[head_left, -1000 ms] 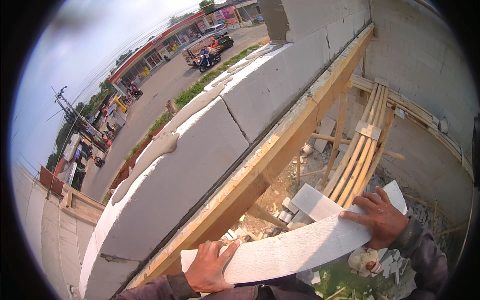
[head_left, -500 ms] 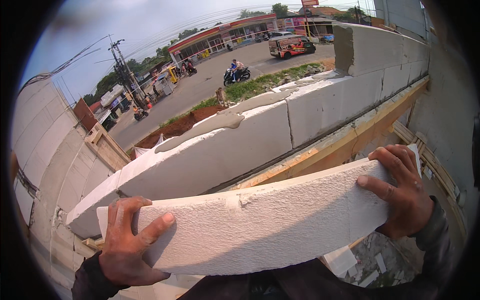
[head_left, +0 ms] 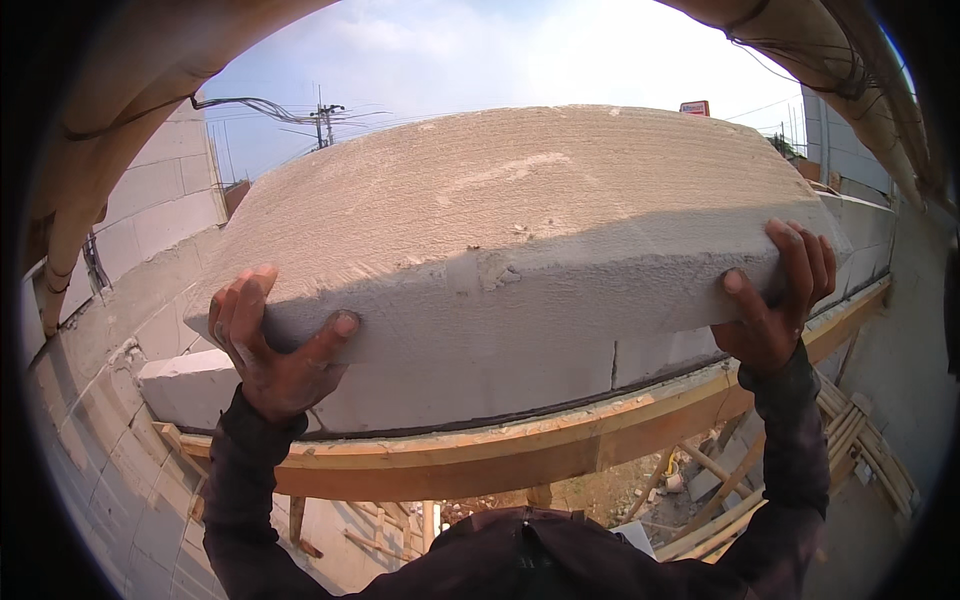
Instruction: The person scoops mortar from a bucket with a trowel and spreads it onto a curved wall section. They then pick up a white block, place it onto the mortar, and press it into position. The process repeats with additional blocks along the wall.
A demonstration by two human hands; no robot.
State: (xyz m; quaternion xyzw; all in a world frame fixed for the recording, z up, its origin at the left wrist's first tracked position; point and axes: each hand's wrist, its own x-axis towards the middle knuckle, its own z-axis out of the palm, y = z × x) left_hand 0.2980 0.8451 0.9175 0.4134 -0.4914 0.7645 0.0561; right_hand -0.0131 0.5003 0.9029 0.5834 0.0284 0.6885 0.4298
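A large pale concrete block (head_left: 520, 210) spans the view, raised in front of me with its broad rough face showing. My left hand (head_left: 275, 345) grips its near left corner, thumb on the near edge face and fingers around the end. At the right end my right hand (head_left: 780, 295) holds it the same way. Behind and below the block, the low wall of white blocks (head_left: 450, 385) shows only in part. The block hides the top of that wall, so I cannot tell whether the two touch.
A timber beam (head_left: 480, 455) runs along the wall's base. Bamboo poles (head_left: 130, 130) frame the upper left, and a block wall (head_left: 160, 205) rises at the left. Below right lie wooden poles (head_left: 710, 520) and rubble. A plain grey wall (head_left: 915, 300) stands at the right.
Both hands have raised the block and moved it away from my body, tilting its broad face into view. It now covers the street and the mortar on the wall top. My view has tilted upward.
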